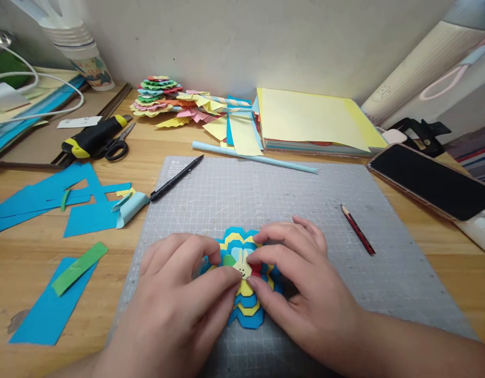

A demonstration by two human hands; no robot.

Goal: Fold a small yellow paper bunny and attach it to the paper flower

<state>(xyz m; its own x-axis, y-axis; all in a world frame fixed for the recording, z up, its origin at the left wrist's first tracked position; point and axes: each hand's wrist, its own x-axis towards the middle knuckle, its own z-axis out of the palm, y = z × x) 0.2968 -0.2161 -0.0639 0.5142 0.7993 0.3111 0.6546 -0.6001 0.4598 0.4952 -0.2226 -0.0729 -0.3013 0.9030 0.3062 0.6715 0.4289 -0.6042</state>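
Observation:
A layered paper flower [249, 318] in blue and yellow, with scalloped edges, lies on the grey cutting mat [305, 205]. At its middle sits a pale yellow paper bunny [242, 271] with a drawn smiling face, between green and red pieces. My left hand [179, 299] curls over the flower's left side, its thumb tip touching the bunny's edge. From the right, my right hand [301, 273] bends its fingers round the flower, index finger and thumb at the bunny's right edge. Both hands are closed on the flower and cover parts of its sides.
Blue paper strips [49, 304] and a green strip [80, 269] lie left. A black pen [177, 178] and a red pencil [358, 230] rest on the mat. Behind are scissors [120, 144], a paper pad [313, 121] and paper flowers [158, 97]. A phone [435, 181] lies right.

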